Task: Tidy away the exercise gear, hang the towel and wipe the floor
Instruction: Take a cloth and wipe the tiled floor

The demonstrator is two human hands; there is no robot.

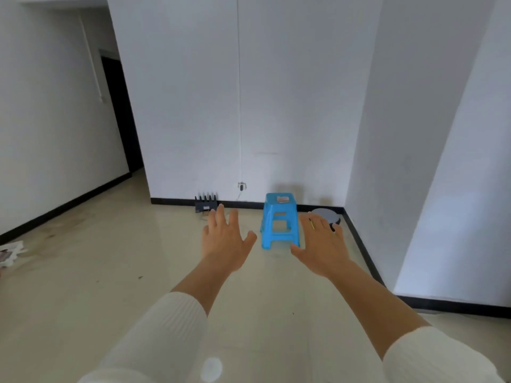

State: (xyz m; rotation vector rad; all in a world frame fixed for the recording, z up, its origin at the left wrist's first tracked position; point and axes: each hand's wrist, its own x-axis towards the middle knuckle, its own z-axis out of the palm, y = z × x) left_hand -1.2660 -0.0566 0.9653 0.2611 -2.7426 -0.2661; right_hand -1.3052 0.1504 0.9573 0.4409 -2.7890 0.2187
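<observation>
Both my arms reach forward over the pale tiled floor (110, 286), in white ribbed sleeves. My left hand (225, 239) is held out palm down with its fingers spread and holds nothing. My right hand (322, 244) is spread the same way and is also empty. Neither hand touches anything. No towel or exercise gear can be told apart in this view. A brownish smear (74, 219) marks the floor at the left.
A blue plastic stool (279, 219) stands by the white wall with a small flat object (283, 200) on its seat. A grey round device (327, 215) lies in the corner. A black router (206, 204) sits at the baseboard. Crumpled papers (9, 251) lie far left.
</observation>
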